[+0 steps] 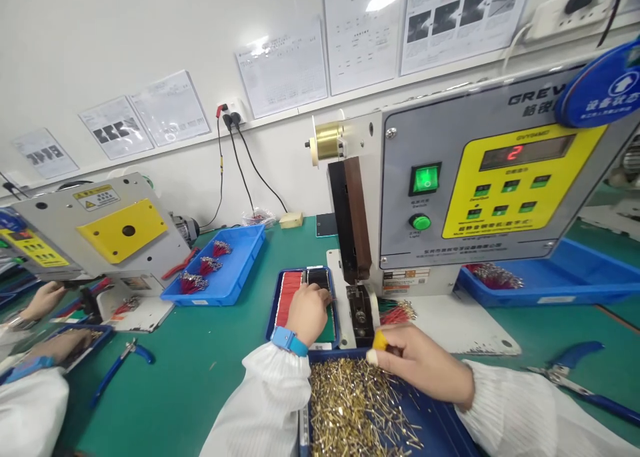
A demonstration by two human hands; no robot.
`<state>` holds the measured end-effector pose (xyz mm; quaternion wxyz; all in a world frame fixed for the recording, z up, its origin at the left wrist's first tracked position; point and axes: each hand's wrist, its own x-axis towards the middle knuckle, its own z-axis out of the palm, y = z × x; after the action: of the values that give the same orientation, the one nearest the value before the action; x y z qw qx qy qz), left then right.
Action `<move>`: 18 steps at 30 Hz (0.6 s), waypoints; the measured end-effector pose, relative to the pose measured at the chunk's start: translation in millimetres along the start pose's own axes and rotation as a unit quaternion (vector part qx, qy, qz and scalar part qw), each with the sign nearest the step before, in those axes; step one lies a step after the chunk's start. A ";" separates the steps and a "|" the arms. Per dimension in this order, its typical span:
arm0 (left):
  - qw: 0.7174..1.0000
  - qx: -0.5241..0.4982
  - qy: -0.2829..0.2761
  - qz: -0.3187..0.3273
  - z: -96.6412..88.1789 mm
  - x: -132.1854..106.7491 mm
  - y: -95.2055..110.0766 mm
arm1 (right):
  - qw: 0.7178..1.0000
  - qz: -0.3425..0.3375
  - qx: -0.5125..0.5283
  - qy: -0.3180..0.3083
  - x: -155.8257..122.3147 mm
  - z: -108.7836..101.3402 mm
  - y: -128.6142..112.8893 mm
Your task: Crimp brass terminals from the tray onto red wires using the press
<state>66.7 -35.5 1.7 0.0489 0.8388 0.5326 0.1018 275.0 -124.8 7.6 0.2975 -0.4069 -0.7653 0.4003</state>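
Note:
My left hand [306,312], with a blue wristband, reaches into a small blue tray [274,305] that holds red, black and green wires; its fingers curl down onto the black wires [318,276]. My right hand [420,363] rests over a blue tray [435,430] filled with gold metal terminals [350,403]. Its fingers are pinched together, with a yellow cot on one fingertip [379,341], close to the press head [361,310] of the grey crimping machine [480,183]. What the pinch holds is too small to see.
A bundle of red and green wires [397,310] lies right of the press. Blue trays with wire bundles [225,263] [550,277] flank the machine. Blue-handled pliers [575,370] [120,363] lie on the green mat. A co-worker's hands [43,300] work at another machine [100,230] on the left.

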 end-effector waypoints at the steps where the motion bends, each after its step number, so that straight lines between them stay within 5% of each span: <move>1: 1.000 -0.004 0.010 0.000 -0.8 -0.6 -0.2 | 0.999 0.025 0.047 -0.001 3.0 -3.0 0.3; 5: 0.997 -0.024 0.072 -0.028 -7.3 -3.1 -4.8 | 0.975 0.136 0.157 -0.074 21.1 -26.4 -13.6; 10: 0.994 -0.036 0.074 -0.067 -9.6 -1.0 -14.3 | 0.947 0.136 0.225 -0.183 38.8 -60.1 -32.8; 18: 0.996 -0.019 0.042 -0.072 -6.0 11.1 -15.6 | 0.934 0.143 0.327 -0.015 37.8 -52.1 -0.9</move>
<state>56.1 -19.0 5.9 0.0501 0.7921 0.5912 0.1433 296.7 -73.3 39.5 0.3418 -0.3864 -0.5301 0.6729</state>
